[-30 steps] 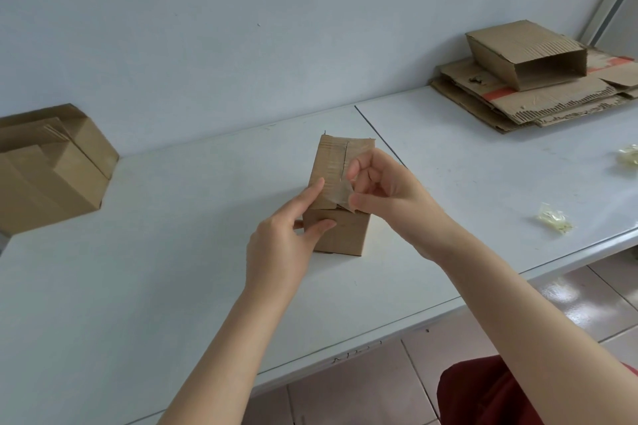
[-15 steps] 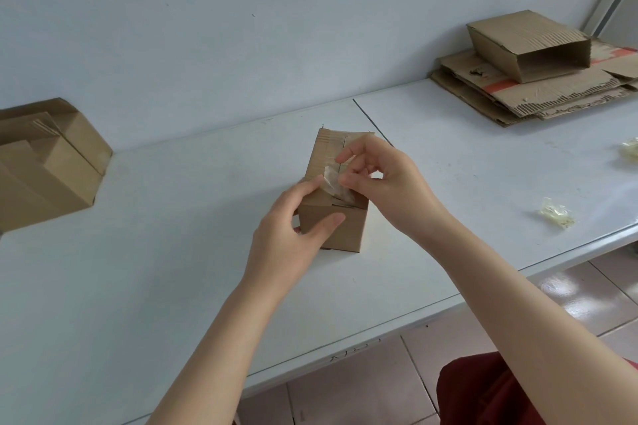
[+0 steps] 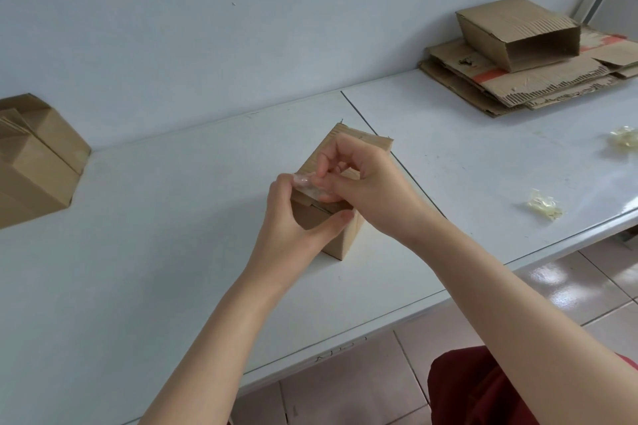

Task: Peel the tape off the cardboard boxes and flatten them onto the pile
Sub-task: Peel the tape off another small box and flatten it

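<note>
Small cardboard box (image 3: 345,240) – upright at mid-bench, on the white bench (image 3: 172,252). Left hand (image 3: 293,228): fingers curled round the box's near upper corner, thumb on its front face. Right hand (image 3: 369,193): fingers pinching a strip of clear tape (image 3: 309,186) lifted from the box top. Pile of flattened cardboard (image 3: 518,90) – far right, with an open-ended box (image 3: 518,28) on top. Two crumpled tape wads (image 3: 545,205) (image 3: 625,141) on the right. Stacked boxes (image 3: 34,166) at far left.
</note>
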